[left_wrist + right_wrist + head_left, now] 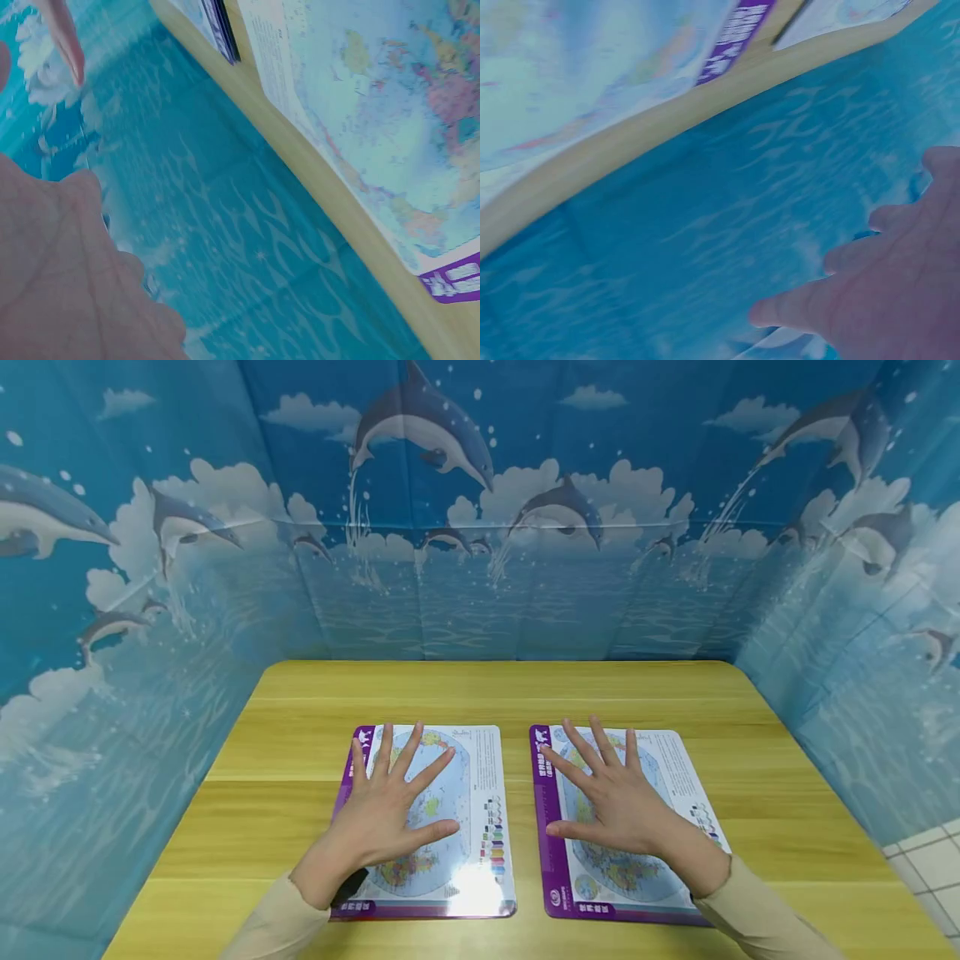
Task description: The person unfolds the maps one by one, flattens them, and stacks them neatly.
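Two world map sheets with purple borders lie side by side, the left map (pixel 486 768) and the right map (pixel 553 860). Over the left one is my left hand (pixel 378 818), its fingers spread wide and straight. My right hand (pixel 626 810) is spread the same way over the right one. Both palms look raised off the sheets: in the left wrist view the left palm (pixel 60 262) appears apart from a map (pixel 360 112), and in the right wrist view the right palm (pixel 900 277) is likewise apart from a map (pixel 577 67). Neither hand holds anything.
The maps lie on a yellow wood-grain table (pixel 480 685) with rounded far corners. A blue curtain (pixel 480 593) printed with dolphins and clouds surrounds it at the back and sides. White tiles (pixel 930 864) show at the lower right. Glare covers part of the left map.
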`<action>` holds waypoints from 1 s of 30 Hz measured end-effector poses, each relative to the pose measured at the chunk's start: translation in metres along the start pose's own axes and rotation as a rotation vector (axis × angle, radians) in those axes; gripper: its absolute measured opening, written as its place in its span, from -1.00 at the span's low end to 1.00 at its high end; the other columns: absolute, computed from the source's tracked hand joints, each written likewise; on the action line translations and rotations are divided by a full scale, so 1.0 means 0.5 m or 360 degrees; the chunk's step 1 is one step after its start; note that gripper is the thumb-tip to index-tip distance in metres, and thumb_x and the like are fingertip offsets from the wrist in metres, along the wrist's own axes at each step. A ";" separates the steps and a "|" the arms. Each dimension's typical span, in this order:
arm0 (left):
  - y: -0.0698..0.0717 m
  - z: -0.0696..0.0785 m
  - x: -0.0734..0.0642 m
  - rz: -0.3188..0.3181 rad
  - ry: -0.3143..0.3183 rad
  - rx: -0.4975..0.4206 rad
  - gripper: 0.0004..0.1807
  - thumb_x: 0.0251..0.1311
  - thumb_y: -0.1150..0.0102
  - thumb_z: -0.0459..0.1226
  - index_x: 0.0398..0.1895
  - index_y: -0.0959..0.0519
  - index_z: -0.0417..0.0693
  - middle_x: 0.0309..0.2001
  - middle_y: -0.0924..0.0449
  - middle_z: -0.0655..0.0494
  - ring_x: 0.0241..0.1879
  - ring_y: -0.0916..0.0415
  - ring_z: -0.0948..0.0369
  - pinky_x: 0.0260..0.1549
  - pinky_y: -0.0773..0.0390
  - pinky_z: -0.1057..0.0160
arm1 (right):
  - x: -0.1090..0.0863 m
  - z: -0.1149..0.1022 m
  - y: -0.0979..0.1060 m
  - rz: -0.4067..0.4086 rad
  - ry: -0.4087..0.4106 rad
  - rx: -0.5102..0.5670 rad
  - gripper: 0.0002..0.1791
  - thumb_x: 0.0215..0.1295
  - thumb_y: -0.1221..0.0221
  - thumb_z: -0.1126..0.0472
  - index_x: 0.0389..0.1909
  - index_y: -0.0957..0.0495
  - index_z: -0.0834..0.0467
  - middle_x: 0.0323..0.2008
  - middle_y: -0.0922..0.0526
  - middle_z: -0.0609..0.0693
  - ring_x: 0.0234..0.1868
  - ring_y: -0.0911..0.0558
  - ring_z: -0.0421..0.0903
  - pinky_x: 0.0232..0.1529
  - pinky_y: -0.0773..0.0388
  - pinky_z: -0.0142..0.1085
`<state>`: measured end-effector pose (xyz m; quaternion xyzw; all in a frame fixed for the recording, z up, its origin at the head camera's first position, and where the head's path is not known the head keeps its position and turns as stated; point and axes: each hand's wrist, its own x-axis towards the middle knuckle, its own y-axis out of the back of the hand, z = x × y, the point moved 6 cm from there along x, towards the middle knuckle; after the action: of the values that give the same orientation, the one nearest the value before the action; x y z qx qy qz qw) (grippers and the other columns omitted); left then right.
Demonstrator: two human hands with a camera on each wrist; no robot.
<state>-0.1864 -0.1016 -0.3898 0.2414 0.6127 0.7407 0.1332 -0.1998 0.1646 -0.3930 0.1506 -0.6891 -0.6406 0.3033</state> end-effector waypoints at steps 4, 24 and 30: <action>-0.005 0.005 0.000 -0.0051 -0.0006 -0.0001 -0.08 0.05 0.22 0.49 0.48 0.07 0.46 0.49 0.49 0.10 0.39 0.65 -0.17 0.07 0.69 -0.36 | 0.006 -0.009 -0.004 0.0004 -0.0001 0.0008 0.06 0.00 0.02 -0.59 0.48 -0.02 -0.14 0.49 0.27 0.07 0.42 0.40 0.22 0.15 0.55 0.36; 0.002 -0.068 -0.031 0.0111 0.0263 0.0018 -0.16 0.10 -0.09 0.29 0.33 -0.34 -0.02 0.36 -0.19 -0.16 0.33 -0.11 -0.13 0.20 -0.18 -0.17 | 0.000 0.017 -0.018 0.0096 -0.0100 0.0294 -0.41 0.19 -0.20 -0.23 0.05 -0.57 0.13 0.02 -0.58 0.08 0.03 -0.55 0.08 -0.04 -0.49 0.04; -0.015 -0.145 -0.076 0.0179 0.0683 -0.0146 -0.59 0.14 -0.29 -0.06 -0.16 -0.63 -0.23 -0.23 -0.58 -0.12 -0.28 -0.53 -0.02 -0.47 -0.58 0.03 | 0.020 0.011 -0.078 -0.0128 -0.0287 0.0723 -0.81 0.24 -0.24 -0.01 -0.27 -0.64 0.02 -0.45 -0.57 -0.23 -0.46 -0.50 -0.23 -0.44 -0.47 -0.32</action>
<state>-0.1929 -0.1801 -0.4139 0.1058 0.5783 0.8083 -0.0309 -0.2179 0.1578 -0.4289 0.1845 -0.8332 -0.4916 0.1733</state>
